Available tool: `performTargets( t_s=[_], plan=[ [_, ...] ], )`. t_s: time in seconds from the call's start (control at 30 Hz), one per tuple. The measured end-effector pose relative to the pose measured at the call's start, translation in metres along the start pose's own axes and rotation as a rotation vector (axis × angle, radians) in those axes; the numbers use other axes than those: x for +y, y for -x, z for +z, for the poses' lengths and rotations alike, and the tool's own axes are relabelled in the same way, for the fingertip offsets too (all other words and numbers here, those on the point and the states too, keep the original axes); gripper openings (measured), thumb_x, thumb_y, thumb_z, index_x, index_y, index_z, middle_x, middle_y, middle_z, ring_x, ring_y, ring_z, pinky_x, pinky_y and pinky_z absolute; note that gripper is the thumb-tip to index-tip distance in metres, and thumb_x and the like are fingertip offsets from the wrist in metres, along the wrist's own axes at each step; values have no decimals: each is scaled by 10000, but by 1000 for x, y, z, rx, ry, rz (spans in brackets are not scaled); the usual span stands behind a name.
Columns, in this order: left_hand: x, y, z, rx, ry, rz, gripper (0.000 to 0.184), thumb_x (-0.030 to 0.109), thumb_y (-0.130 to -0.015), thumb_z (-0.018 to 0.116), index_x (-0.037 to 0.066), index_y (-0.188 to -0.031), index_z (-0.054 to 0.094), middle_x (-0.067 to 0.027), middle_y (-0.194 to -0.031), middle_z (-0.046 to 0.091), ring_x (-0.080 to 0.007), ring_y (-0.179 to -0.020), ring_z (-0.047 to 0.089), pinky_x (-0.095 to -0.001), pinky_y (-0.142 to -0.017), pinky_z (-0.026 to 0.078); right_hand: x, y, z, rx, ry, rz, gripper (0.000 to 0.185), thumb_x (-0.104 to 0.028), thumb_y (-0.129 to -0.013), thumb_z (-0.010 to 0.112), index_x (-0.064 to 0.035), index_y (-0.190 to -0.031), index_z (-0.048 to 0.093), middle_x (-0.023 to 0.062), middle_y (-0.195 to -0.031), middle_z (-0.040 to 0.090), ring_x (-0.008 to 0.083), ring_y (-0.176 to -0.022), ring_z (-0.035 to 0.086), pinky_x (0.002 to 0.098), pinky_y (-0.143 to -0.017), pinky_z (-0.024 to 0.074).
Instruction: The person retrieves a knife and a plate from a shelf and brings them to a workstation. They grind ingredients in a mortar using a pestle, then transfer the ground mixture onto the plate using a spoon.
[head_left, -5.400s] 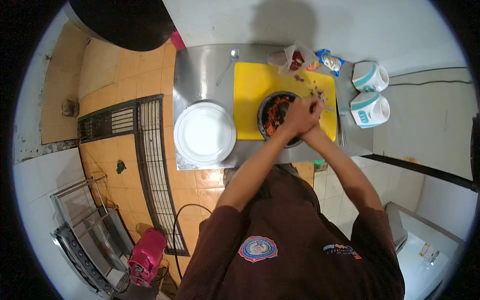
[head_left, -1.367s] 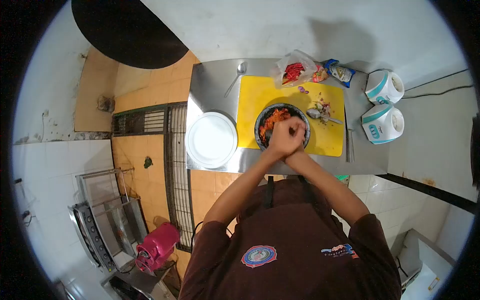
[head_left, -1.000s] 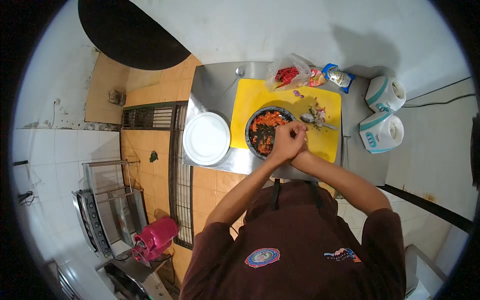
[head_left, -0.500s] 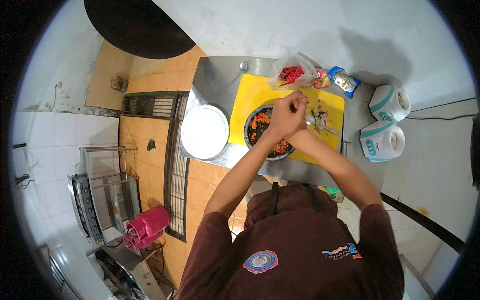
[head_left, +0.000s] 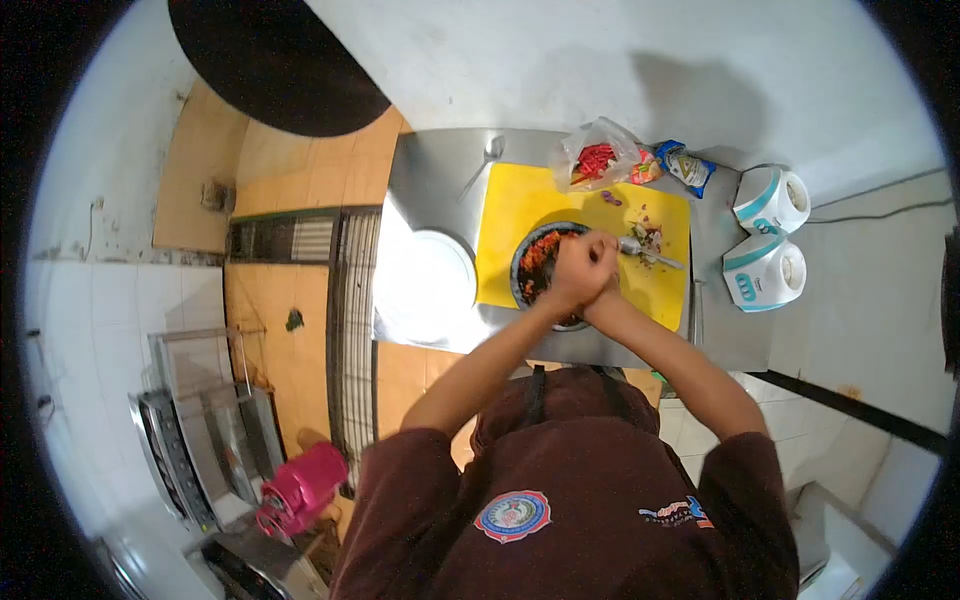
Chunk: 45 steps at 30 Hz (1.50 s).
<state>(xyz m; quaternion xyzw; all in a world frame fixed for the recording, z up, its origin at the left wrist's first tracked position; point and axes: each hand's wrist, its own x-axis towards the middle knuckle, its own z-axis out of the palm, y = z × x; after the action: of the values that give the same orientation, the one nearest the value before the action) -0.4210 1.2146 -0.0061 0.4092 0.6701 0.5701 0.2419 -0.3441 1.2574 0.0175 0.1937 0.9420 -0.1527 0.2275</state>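
Note:
My left hand is closed in a fist over the right part of a dark stone mortar. My right hand is clasped against it, its fingers mostly hidden. Both seem wrapped round a pestle, of which only a dark bit shows inside the fist. Crushed red and orange chili lies in the mortar on a dark base. Under the mortar is a yellow cutting board. Just right of my hands, a spoon rests beside chopped scraps on the board.
A clear bag of red chilies, a red packet and a blue packet sit along the back. White plates stand left, below another spoon. Two white-teal appliances are at right. A pink gas cylinder stands lower left.
My clasped hands have shifted slightly down over the mortar, uncovering small purple pieces on the board. The camera view has also shifted, so the whole counter appears a little lower.

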Motion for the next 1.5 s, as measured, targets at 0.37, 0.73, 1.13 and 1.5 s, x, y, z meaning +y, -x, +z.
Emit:
performTargets(
  t_s=[0.37,0.73,1.13,1.5],
  plan=[
    [21,-30,-28,-130,106,-41,240,156,-957,613,-70,-945,691,-189,-741,703,-222,-653,706,-372,-667,548,-26,-19,-13,5,-36,234,536,-371,-936,608,-155,-1423,549,136,-1467,548,349,-1375,467,489,-1160,342],
    [-2,-22,5,-240,370,-37,279,243,-967,642,-29,-972,703,-193,-812,725,-249,-721,717,-390,-685,551,-21,-2,-2,13,-61,324,534,-366,-936,610,-150,-1421,552,130,-1463,554,346,-1373,471,480,-1162,344],
    [55,-53,-2,-58,181,63,221,209,-953,634,1,-932,704,-207,-829,719,-327,-756,725,-418,-708,546,7,7,-56,-55,-31,262,499,-348,-946,602,-136,-1395,560,130,-1440,559,342,-1344,486,472,-1145,360],
    [25,-49,30,-319,120,-94,225,155,-976,579,-40,-989,691,-181,-827,730,-239,-678,733,-367,-690,565,22,0,22,91,26,163,408,-308,-974,578,-105,-1328,576,141,-1385,561,336,-1269,523,470,-1096,402]
  ],
)
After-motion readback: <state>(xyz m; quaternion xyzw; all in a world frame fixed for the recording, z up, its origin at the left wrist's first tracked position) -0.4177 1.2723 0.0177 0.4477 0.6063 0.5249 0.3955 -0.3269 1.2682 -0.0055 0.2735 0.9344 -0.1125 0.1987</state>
